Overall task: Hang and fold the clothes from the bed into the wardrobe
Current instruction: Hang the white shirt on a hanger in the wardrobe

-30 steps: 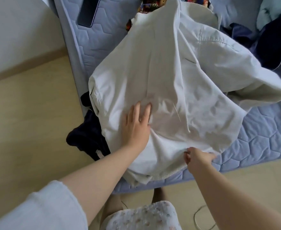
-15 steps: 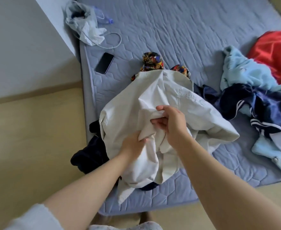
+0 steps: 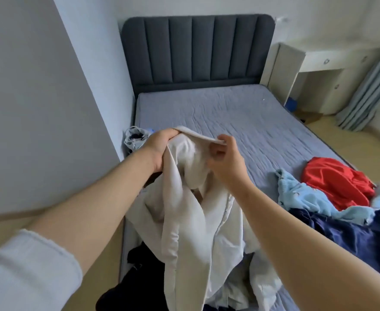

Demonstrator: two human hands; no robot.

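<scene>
white garment (image 3: pixel 184 232) over bed (image 3: pixel 229 113), left fingers (image 3: pixel 165 134) gripping it, right fingers (image 3: pixel 228 141) pinching edge

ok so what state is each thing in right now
white garment, held up, hanging crumpled
left hand, grips the garment's top edge
right hand, pinches the same edge
red garment, crumpled on the bed
light blue garment, crumpled beside it
navy garment, heaped, unfolded

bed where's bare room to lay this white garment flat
The mattress is bare from the headboard down to the held white garment, between the wall-side bag and the red garment. Crowded: the near right, with a light blue garment and navy clothes; the near left corner, with black clothes.
</scene>
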